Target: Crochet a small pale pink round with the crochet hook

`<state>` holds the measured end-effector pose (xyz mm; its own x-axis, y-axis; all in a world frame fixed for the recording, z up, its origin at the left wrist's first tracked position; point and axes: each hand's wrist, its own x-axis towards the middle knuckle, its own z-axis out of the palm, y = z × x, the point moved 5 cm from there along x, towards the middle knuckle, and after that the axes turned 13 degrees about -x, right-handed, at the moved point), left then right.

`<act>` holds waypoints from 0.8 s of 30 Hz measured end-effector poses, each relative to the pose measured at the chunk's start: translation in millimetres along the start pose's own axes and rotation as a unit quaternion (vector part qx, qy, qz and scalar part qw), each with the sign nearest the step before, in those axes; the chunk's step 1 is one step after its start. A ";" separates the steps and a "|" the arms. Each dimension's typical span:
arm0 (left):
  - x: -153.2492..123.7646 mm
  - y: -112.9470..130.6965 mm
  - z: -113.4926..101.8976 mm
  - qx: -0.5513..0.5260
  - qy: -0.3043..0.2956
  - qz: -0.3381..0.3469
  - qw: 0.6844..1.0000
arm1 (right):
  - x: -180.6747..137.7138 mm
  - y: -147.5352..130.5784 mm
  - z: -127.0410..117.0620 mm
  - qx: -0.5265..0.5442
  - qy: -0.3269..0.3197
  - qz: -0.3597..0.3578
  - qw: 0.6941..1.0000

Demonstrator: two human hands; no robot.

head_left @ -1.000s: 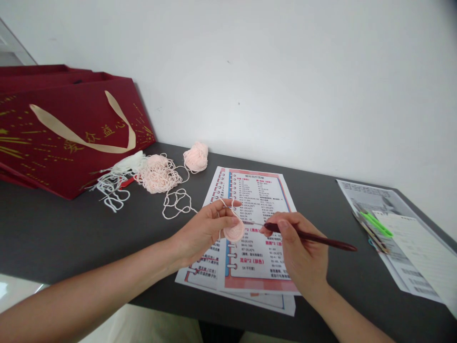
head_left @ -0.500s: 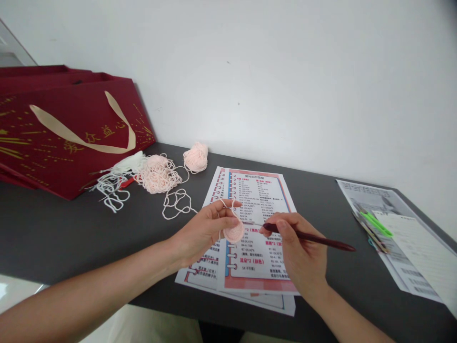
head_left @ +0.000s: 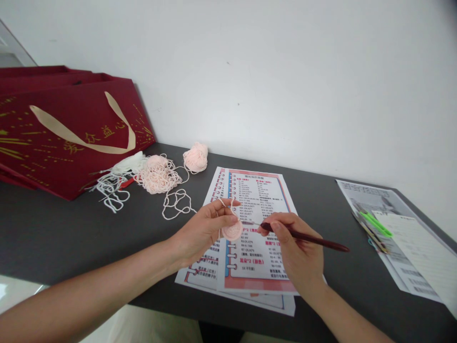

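Observation:
Between thumb and fingers, my left hand (head_left: 203,231) pinches a small round pink crochet piece (head_left: 232,230). A strand of pink yarn loops over its raised index finger. My right hand (head_left: 298,247) grips a crochet hook (head_left: 317,241) with a dark reddish-brown handle, held like a pen. The hook's thin metal shaft points left and its tip meets the upper right edge of the piece; whether it is through a stitch is too small to tell. Loose pink yarn (head_left: 178,205) lies on the table left of my left hand.
Printed pattern sheets (head_left: 257,281) lie under my hands on the dark table (head_left: 150,257). A pink yarn ball (head_left: 195,157), a tangled pink heap (head_left: 157,175) and white yarn (head_left: 116,183) lie behind. Dark red gift bags (head_left: 71,128) stand left. Right are papers (head_left: 417,247) and a green tool (head_left: 376,223).
My right hand and the hook have shifted slightly left, toward the crochet piece. The piece has tilted and moved a little left and up in my left hand.

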<state>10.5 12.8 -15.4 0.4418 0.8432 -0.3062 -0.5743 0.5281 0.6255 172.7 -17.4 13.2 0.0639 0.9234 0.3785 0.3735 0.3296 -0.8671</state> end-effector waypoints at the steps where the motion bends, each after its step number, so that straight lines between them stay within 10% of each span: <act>1: 0.0 0.2 -0.2 -0.002 0.003 0.001 1.000 | 0.2 0.1 -0.2 -0.001 0.000 0.001 1.000; 14: -0.1 1.8 -0.5 0.037 0.012 0.028 0.999 | 4.1 12.1 8.9 0.096 -0.061 0.073 0.991; 24: -2.6 1.9 8.0 0.162 -0.021 0.097 0.982 | 2.2 19.7 34.0 0.353 -0.134 0.241 0.894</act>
<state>13.8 10.9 -7.7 0.3773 0.9163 -0.1341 -0.4036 0.2930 0.8668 148.7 -2.2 -14.0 -0.1990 0.9745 -0.1039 -0.3218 -0.1651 -0.9323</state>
